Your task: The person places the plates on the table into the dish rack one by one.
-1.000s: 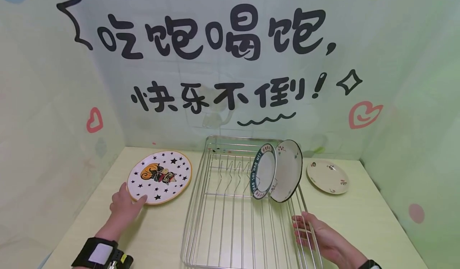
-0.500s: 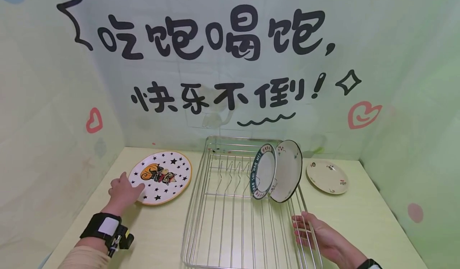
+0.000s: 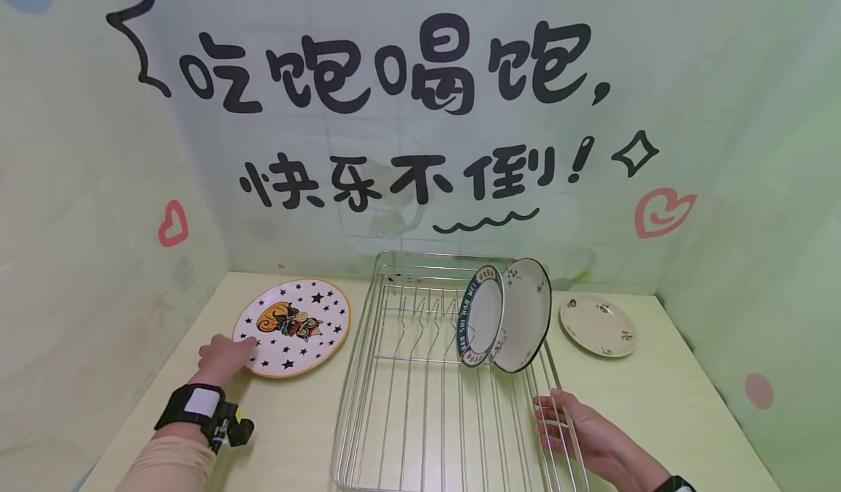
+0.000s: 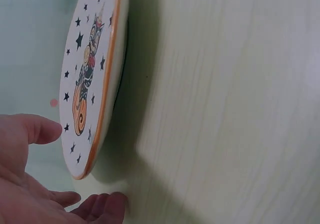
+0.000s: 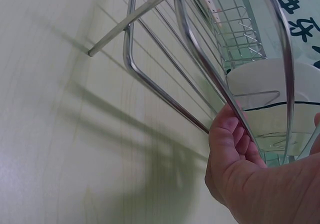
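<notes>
A white plate (image 3: 292, 328) with an orange rim, dark stars and a cartoon cat lies on the table to the left. My left hand (image 3: 223, 357) is at its near-left edge. In the left wrist view the thumb (image 4: 45, 130) reaches over the plate's face, while the fingertips (image 4: 116, 206) are low by the table, with a gap to the rim. My right hand (image 3: 585, 433) holds the side wires of a metal dish rack (image 3: 425, 433), its fingers curled through them. A small green-rimmed plate (image 3: 482, 317) and a larger dark-rimmed dish (image 3: 528, 317) stand upright in the rack.
A small cream plate (image 3: 598, 326) lies flat on the table right of the rack. Behind the table rises a printed backdrop (image 3: 420, 134) with large dark characters, and similar cloth encloses both sides. Several wire dividers (image 3: 420, 324) stand in the rack's left half.
My left hand has shifted along the star plate's edge, and its thumb now lies over the plate's face. The right hand stays on the rack, and the dishes keep their places.
</notes>
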Available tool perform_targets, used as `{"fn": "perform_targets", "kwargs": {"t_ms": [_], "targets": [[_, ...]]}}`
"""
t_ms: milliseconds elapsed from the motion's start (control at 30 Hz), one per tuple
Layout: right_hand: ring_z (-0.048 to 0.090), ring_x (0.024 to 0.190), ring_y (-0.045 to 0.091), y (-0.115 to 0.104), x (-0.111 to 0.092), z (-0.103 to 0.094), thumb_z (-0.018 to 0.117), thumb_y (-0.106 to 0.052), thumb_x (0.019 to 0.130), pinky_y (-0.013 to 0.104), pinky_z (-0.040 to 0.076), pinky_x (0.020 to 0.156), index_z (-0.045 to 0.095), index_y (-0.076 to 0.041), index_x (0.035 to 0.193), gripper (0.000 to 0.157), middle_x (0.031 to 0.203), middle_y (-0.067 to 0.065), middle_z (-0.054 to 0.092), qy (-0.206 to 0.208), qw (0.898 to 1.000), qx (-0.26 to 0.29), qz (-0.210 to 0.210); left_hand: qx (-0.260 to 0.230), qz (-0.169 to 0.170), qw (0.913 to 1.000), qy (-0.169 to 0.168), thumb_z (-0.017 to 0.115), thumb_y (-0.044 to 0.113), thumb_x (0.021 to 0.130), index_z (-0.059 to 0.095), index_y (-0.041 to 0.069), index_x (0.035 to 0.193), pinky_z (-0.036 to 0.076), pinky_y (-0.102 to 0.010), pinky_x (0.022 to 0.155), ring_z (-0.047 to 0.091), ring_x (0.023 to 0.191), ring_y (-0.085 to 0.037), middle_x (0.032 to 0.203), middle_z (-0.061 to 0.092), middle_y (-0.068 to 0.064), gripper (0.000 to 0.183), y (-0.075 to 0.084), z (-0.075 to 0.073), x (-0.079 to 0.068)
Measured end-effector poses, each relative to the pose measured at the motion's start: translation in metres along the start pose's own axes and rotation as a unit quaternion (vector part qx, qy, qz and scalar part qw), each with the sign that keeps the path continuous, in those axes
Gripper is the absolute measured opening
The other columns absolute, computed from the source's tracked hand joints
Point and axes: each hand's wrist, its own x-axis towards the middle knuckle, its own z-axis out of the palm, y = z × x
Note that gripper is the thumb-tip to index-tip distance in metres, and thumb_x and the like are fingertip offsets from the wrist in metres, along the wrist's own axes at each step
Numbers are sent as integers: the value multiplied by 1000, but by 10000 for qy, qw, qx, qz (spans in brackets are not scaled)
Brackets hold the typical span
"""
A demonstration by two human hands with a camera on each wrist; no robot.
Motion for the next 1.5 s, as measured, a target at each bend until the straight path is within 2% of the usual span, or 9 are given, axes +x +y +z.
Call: {"fn": "perform_targets", "kwargs": {"t_ms": [167, 267, 467, 600, 733, 900, 1267, 1500], "targets": [[53, 97, 15, 2, 0, -1, 37, -48, 99, 32, 52, 86, 41, 6, 132, 63, 110, 4, 54, 38, 10000, 22, 19, -461, -195, 9987, 31, 43, 27, 92, 32, -24, 121, 42, -31, 64, 42, 88, -36, 108, 27, -32, 60, -4, 0, 0], [53, 96, 16, 4, 0, -1, 38, -49, 99, 33, 53, 85, 41, 6, 132, 64, 108, 4, 54, 77, 9999, 51, 86, -633, -259, 9976, 62, 44, 24, 90, 35, -24, 119, 43, -27, 60, 45, 83, -33, 105, 29, -30, 57, -6, 0, 1], [55, 96, 15, 4, 0, -1, 37, -49, 99, 32, 53, 85, 39, 7, 135, 67, 109, 4, 54, 154, 9998, -28, 118, -1352, -310, 9902, -135, 44, 18, 88, 38, -20, 124, 51, -27, 59, 53, 80, -28, 105, 44, -26, 53, -9, 2, 4], [54, 96, 15, 4, -1, -1, 38, -50, 98, 32, 53, 85, 39, 7, 135, 67, 108, 5, 53, 142, 9998, -17, 98, -1714, -396, 9839, -316, 45, 15, 89, 38, -19, 125, 55, -27, 58, 57, 69, -21, 98, 51, -23, 50, -11, 4, 9], [53, 95, 14, 4, -1, -2, 40, -51, 98, 31, 53, 85, 42, 4, 132, 65, 106, 4, 53, 108, 9999, 53, 97, -1907, -411, 9800, -380, 47, 4, 86, 38, -20, 122, 56, -28, 58, 58, 60, -17, 86, 54, -21, 44, -13, 6, 12], [53, 95, 15, 5, -1, -1, 38, -50, 98, 32, 53, 85, 41, 5, 133, 65, 106, 5, 53, 106, 9999, 52, 84, -2161, -553, 9741, -356, 45, -5, 85, 37, -19, 124, 57, -27, 59, 57, 62, -17, 86, 55, -20, 42, -16, 7, 14], [53, 96, 15, 1, 0, 1, 36, -47, 100, 31, 52, 86, 43, 5, 132, 62, 110, 5, 52, 36, 10000, 40, -4, -2723, -619, 9589, -508, 49, 5, 94, 34, -17, 132, 56, -24, 60, 57, 62, -12, 81, 58, -11, 46, -20, 10, 13], [52, 96, 15, 0, -1, 0, 35, -47, 99, 31, 51, 87, 42, 5, 133, 63, 112, 6, 50, -47, 10000, 29, -44, -3150, -647, 9459, -433, 48, 7, 95, 32, -15, 136, 56, -23, 63, 57, 64, -10, 99, 55, -18, 49, -19, 11, 7]]}}
